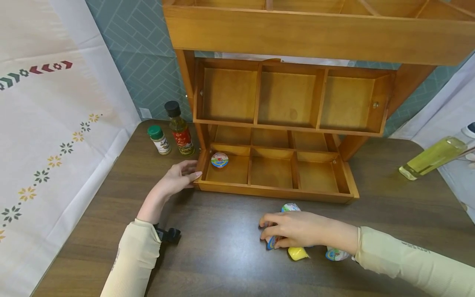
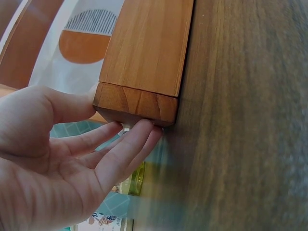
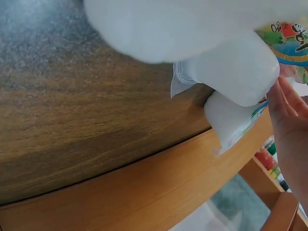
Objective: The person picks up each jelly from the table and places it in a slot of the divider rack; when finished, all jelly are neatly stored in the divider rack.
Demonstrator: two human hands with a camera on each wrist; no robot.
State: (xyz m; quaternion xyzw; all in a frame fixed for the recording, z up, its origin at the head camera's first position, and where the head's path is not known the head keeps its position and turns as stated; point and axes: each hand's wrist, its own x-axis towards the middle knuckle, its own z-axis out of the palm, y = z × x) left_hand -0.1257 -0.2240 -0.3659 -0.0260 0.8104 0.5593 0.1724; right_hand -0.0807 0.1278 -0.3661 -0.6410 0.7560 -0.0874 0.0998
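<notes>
My left hand (image 1: 174,179) grips the front left end of a wooden rack (image 1: 274,192), thumb on one face and fingers against the outer side (image 2: 137,103). Over the tabletop in front of the rack, my right hand (image 1: 300,229) holds a small jelly cup with a blue printed lid (image 1: 271,242) between thumb and fingers. Around it lie another lidded cup (image 1: 290,207), a small yellow piece with a pointed tab (image 1: 298,253) and a cup (image 1: 337,254) near the sleeve. White cup bodies (image 3: 236,67) show close up in the right wrist view. One jelly cup (image 1: 219,160) sits in the rack's bottom left compartment.
Left of the rack stand an olive oil bottle (image 1: 182,132) and a green-capped seasoning jar (image 1: 159,140). A bottle of yellowish liquid (image 1: 432,159) stands at the right table edge. The rack's upper tiers (image 1: 319,39) overhang the back of the table.
</notes>
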